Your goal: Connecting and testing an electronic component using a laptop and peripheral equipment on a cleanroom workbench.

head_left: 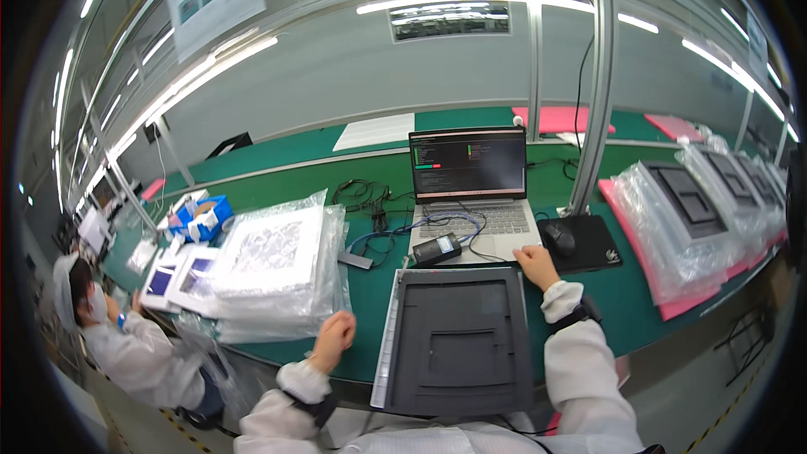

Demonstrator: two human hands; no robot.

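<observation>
My left hand (pixel 334 340) is held above the green bench just left of a dark grey panel, its fingers curled in a loose fist with nothing visible in them. My right hand (pixel 538 269) rests by the front right corner of an open laptop (pixel 511 246), with its fingers reaching onto that corner. Directly before me lies the flat dark grey panel (pixel 458 303), which has a recessed rectangle and a pale strip along its left side. On the laptop's front left part sits a small black box-shaped device (pixel 437 250) with cables.
Left stands a stack of plastic-wrapped white panels (pixel 277 256), behind it a blue bin (pixel 202 217). A mouse (pixel 558 240) lies on a black pad (pixel 601 244). Bagged dark panels (pixel 672 244) rest on pink foam at right. A metal post (pixel 595 92) rises nearby. A co-worker (pixel 143 353) sits left.
</observation>
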